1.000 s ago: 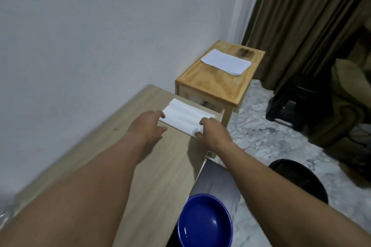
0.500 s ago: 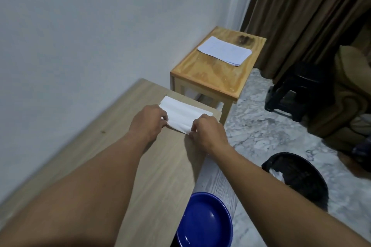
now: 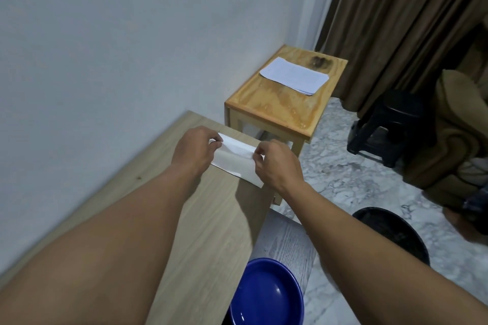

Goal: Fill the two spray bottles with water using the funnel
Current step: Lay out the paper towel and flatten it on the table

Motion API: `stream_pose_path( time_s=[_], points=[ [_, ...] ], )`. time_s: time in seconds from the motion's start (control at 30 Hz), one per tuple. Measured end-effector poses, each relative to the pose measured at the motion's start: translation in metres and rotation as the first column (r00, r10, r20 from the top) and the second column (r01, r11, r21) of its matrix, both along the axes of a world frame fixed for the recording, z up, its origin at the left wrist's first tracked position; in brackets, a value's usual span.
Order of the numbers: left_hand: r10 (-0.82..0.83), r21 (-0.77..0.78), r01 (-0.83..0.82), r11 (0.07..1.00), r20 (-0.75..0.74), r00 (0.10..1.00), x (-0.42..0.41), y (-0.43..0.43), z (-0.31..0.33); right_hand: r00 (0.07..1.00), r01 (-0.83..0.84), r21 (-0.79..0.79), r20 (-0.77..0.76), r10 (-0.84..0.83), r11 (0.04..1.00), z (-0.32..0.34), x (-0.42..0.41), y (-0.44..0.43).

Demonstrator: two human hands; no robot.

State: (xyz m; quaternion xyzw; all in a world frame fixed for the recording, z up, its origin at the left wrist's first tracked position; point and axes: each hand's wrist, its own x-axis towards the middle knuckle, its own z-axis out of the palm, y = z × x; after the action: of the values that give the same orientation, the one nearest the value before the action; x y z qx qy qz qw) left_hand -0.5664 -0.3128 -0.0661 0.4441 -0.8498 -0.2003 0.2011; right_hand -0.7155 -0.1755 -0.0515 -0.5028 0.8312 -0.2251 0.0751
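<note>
Spray bottles and funnel are out of view; our left hand (image 3: 194, 149) and right hand (image 3: 274, 163) pinch a white tissue (image 3: 232, 158) at the counter (image 3: 184, 219) edge, which could tear if pulled apart.

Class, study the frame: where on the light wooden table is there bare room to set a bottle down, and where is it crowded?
Bare: the table along the wall, left of the forearms. Crowded: the far corner, where the left hand and right hand pinch the white folded paper.

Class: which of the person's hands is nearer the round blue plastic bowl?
Right. The right hand is up-table, nearly above the round blue plastic bowl; the left hand sits farther left.
</note>
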Motion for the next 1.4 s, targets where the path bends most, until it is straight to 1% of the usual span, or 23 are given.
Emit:
stream_pose_path(
  time_s=[0.13, 0.37, 0.5, 0.67, 0.8, 0.97, 1.1, 1.23, 1.4],
  points=[
    [0.022, -0.005, -0.023, 1.0, -0.089, 0.996, -0.002, -0.001, 0.019, 1.0, 0.018, -0.038, 0.024, -0.017, 0.999, 0.015, 0.0, -0.002],
    [0.028, 0.005, -0.028, 1.0, -0.109, 0.994, -0.004, 0.0, 0.047, 0.999, 0.032, -0.127, 0.013, -0.03, 0.991, 0.038, -0.001, -0.007],
    [0.037, -0.044, -0.041, 0.998, -0.081, 0.996, -0.002, -0.001, 0.063, 1.0, 0.01, -0.182, 0.002, -0.01, 0.983, 0.053, -0.002, -0.007],
    [0.039, -0.086, -0.048, 0.995, -0.108, 0.993, 0.001, 0.003, 0.086, 1.0, 0.011, -0.222, 0.025, -0.006, 0.975, 0.072, 0.001, -0.007],
    [0.071, -0.068, -0.08, 0.994, -0.123, 0.99, 0.012, 0.008, 0.105, 1.0, -0.006, -0.247, 0.018, 0.01, 0.969, 0.088, 0.008, -0.009],
    [0.125, -0.005, -0.126, 0.992, -0.127, 0.984, 0.05, 0.027, 0.129, 0.993, -0.107, -0.21, 0.016, 0.113, 0.972, 0.113, 0.024, -0.009],
    [0.189, 0.013, -0.189, 0.982, -0.147, 0.971, 0.095, 0.053, 0.15, 0.977, -0.205, -0.165, 0.03, 0.212, 0.965, 0.136, 0.053, 0.002],
    [0.232, 0.034, -0.229, 0.973, -0.128, 0.964, 0.148, 0.097, 0.166, 0.955, -0.28, -0.168, 0.053, 0.292, 0.945, 0.158, 0.089, 0.03],
    [0.342, 0.108, -0.326, 0.939, -0.213, 0.915, 0.215, 0.17, 0.175, 0.906, -0.402, -0.154, 0.076, 0.417, 0.902, 0.172, 0.148, 0.078]
  ],
)
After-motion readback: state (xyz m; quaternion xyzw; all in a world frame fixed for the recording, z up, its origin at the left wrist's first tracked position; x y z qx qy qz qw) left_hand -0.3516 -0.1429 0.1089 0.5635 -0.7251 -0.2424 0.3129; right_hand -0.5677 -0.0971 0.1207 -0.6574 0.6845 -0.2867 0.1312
